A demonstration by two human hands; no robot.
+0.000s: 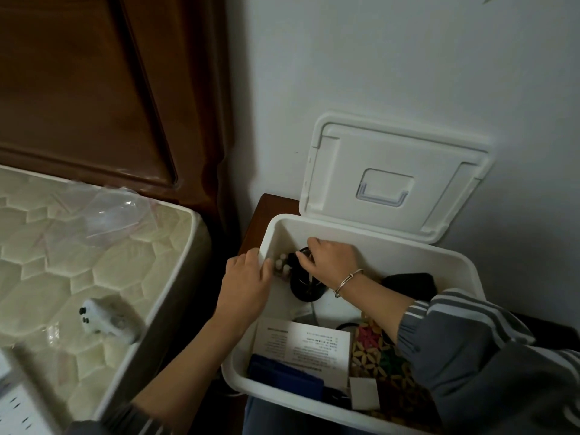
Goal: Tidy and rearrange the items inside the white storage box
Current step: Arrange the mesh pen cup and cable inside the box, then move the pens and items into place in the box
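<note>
risk: the small white-capped bottles point(280, 263) stand just beside the black round container point(303, 287), at its 9 o'clock, so a careless lift could topple them. the container sits in the white storage box's point(408, 259) 10 o'clock corner, under the right hand point(332, 262), whose fingers curl onto its top. the left hand point(246, 277) overlaps the box wall; i cannot tell its grip.

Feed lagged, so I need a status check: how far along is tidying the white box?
Done: lid open, upright against the room wall. In hand: left hand grips the white storage box side; right hand holds the black round object beside the small bottles. Left: leaflet, blue item, patterned cloth and black pouch lie loosely piled.
</note>
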